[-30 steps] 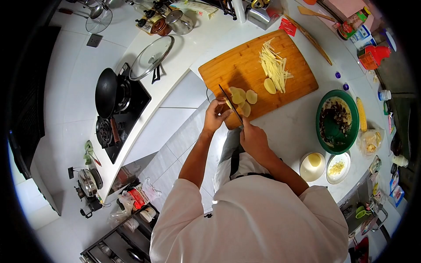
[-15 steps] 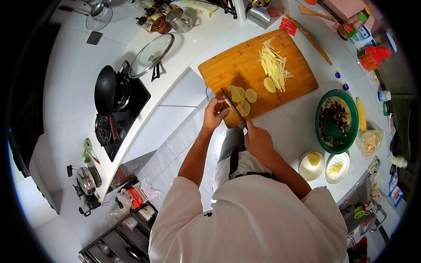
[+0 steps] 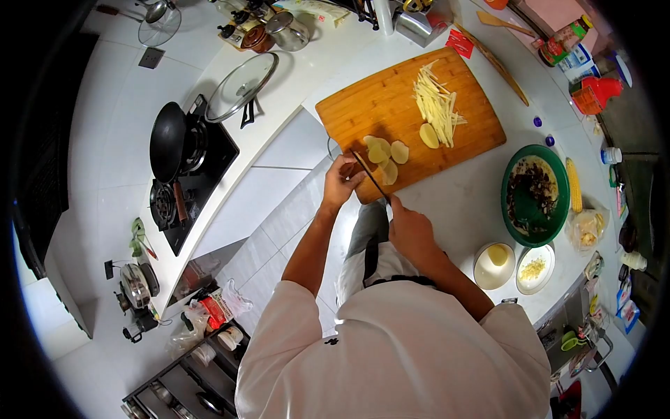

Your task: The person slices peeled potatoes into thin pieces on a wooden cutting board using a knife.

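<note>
Hand, right (image 3: 412,229): clamped around a knife (image 3: 370,175). Hand, left (image 3: 340,184): fingers bent beside the blade; whether anything is gripped cannot be told. Pale slices (image 3: 377,153): laid on wooden board (image 3: 349,112), near the blade.

white counter (image 3: 457,192) | on it: wooden cutting board (image 3: 363,105) | green basin (image 3: 562,197) | corn cob (image 3: 574,185) | bowl (image 3: 490,278) | plate (image 3: 532,287) | two blue caps (image 3: 550,140)
</note>
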Tool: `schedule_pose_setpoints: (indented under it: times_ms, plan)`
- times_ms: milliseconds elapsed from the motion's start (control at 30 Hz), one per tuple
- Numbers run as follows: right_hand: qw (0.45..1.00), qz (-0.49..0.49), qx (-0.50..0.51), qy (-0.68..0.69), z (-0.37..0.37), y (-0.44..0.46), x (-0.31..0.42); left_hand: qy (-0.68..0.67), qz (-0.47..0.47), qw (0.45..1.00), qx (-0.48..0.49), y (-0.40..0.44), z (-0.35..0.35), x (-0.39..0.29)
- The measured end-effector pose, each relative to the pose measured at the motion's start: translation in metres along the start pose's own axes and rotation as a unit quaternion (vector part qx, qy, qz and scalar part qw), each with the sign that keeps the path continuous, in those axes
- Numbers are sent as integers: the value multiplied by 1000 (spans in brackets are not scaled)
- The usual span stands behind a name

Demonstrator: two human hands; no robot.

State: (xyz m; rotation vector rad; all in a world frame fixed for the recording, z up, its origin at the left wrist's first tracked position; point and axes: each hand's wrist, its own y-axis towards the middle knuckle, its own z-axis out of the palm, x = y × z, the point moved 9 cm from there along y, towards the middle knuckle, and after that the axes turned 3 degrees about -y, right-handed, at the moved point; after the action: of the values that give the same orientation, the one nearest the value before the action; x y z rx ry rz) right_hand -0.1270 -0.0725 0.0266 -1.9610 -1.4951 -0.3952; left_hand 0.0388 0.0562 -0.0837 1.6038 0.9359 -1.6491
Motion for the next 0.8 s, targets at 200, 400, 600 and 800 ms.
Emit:
schedule_pose_setpoints:
  times_ms: [200, 400, 600, 800]
  plan:
    - [1000, -15, -18, 1, 1, 4, 4, -23, -15, 1000, 7, 1, -3, -1]
    - [1000, 6, 28, 2, 3, 14, 8, -34, -48, 998, 9, -1, -6, 6]
    - [1000, -3, 22, -20, 13, 22, 4, -24, -36, 999, -2, -2, -5, 5]
    - [999, -14, 19, -28, 13, 31, 7, -31, -46, 998, 1, -3, -3, -1]
